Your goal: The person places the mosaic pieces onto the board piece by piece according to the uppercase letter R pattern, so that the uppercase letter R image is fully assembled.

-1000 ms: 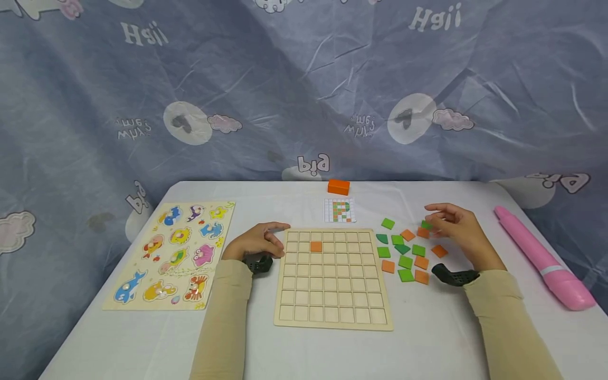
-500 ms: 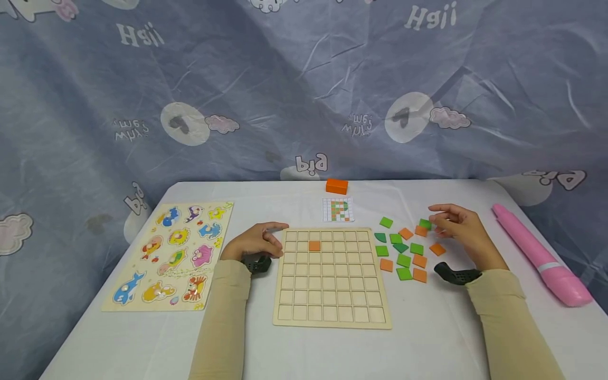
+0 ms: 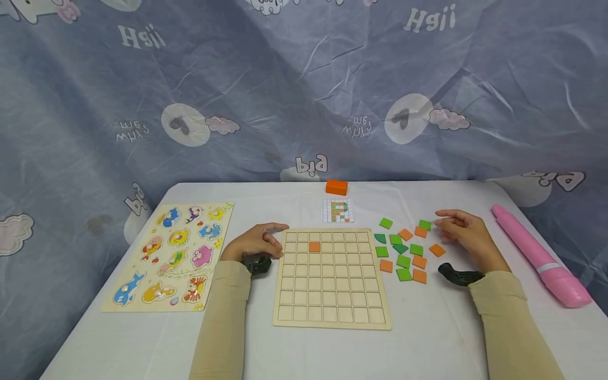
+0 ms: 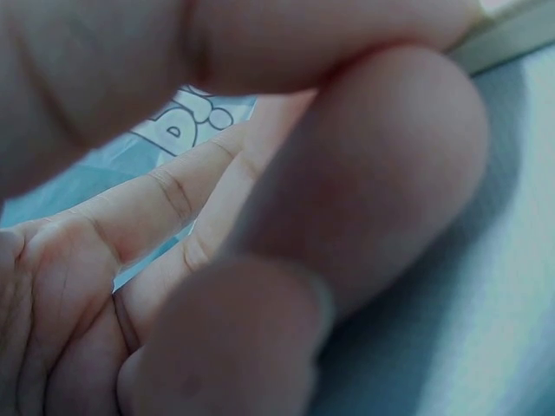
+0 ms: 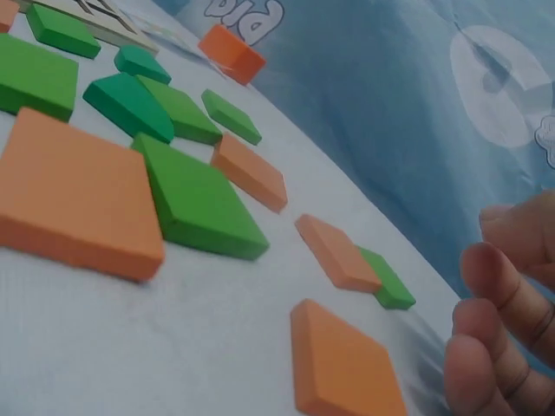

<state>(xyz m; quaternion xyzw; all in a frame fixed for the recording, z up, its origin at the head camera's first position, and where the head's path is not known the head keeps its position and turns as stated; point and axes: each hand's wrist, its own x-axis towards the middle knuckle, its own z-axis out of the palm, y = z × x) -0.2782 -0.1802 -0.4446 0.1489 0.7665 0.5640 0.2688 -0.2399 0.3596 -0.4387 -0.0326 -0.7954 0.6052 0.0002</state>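
A wooden grid board (image 3: 332, 285) lies flat in the head view, with one orange square tile (image 3: 315, 246) in a cell of its second row. My left hand (image 3: 254, 241) is at the board's upper left corner, index fingertip right at the rim; up close in the left wrist view, the fingers (image 4: 390, 165) fill most of the picture. To the right of the board lie loose tiles, among them a green square (image 3: 425, 225) and an orange square (image 3: 437, 250). My right hand (image 3: 465, 235) hovers beside them, fingers loosely bent and nothing between them.
A small pattern card (image 3: 338, 211) lies behind the board, with an orange block (image 3: 336, 187) beyond it. At left is an animal peg puzzle (image 3: 171, 258). A pink cylinder-like object (image 3: 541, 256) lies along the right side. A printed curtain hangs behind the table.
My right hand has drawn back to the right, away from the tiles, uncovering the green tile at the back. My left hand stays at the board's corner.
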